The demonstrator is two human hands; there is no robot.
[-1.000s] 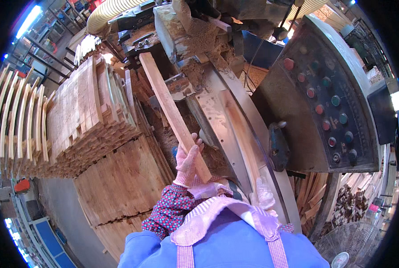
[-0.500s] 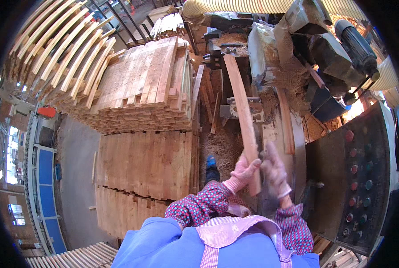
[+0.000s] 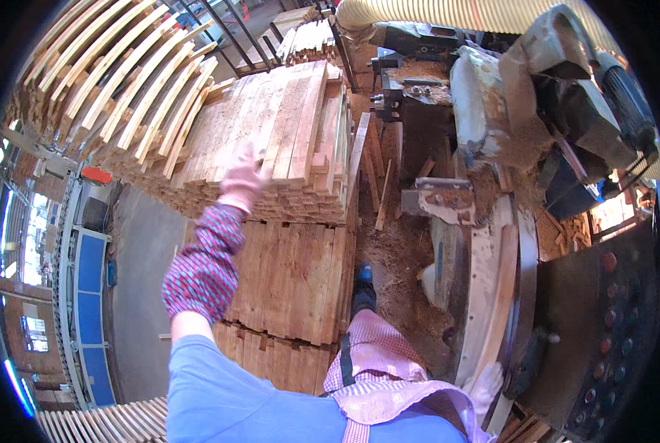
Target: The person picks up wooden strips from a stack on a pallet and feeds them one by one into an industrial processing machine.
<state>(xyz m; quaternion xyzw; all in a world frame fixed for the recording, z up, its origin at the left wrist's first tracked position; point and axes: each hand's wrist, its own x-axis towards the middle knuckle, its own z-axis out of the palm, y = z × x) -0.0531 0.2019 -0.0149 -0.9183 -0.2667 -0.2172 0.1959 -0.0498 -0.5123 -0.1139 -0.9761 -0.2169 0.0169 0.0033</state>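
Observation:
My left hand (image 3: 243,179), in a pale pinkish glove, reaches out over the near edge of a stack of boards (image 3: 260,118). Its fingers look stretched and slightly blurred, with nothing visible in them. Low on the right, my gloved right hand (image 3: 483,387) is beside the near end of a long wooden strip (image 3: 501,295), its fingers extended; whether it touches the wood I cannot make out. That strip lies lengthwise on the metal bed (image 3: 480,284) of a dusty woodworking machine (image 3: 485,111).
A lower stack of boards (image 3: 282,266) stands in front of the taller one. Spaced wooden slats (image 3: 116,81) are piled at the far left. A dark control panel (image 3: 603,332) with buttons flanks the machine bed. Offcuts (image 3: 384,196) and sawdust lie on the floor between.
My left hand has let go of a long board and swung left over the stack. My right hand has moved down and nearer. A strip on the machine bed now reaches closer to me.

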